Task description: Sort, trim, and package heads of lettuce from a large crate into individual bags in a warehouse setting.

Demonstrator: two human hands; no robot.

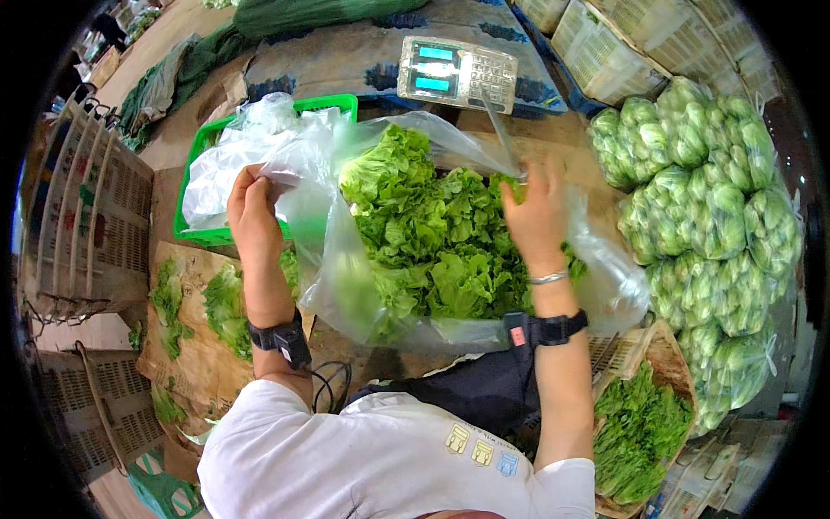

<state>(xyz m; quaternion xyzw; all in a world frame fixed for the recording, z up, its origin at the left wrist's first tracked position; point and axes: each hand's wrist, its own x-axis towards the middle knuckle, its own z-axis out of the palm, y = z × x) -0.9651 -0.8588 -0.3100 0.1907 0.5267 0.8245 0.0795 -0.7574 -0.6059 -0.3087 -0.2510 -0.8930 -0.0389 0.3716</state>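
Several heads of green leaf lettuce [447, 233] lie together in the middle, inside or on a large clear plastic bag [343, 259] that spreads out on both sides. My left hand [254, 204] pinches the bag's film at the left, over a green plastic basket [188, 224] that holds crumpled clear bags [220, 175]. Over the right edge of the lettuce is my right hand [535, 211], blurred, its fingers apart; whether it touches leaf or film cannot be told. A digital scale's display and keypad unit [458, 72] stands beyond the lettuce.
Bagged green vegetables [700, 227] are stacked at the right. A lined crate of leafy greens [642, 428] stands at the lower right. Loose leaves lie on cardboard [201, 324] at the left, beside plastic crates [97, 220]. More crates [603, 52] stand at the upper right.
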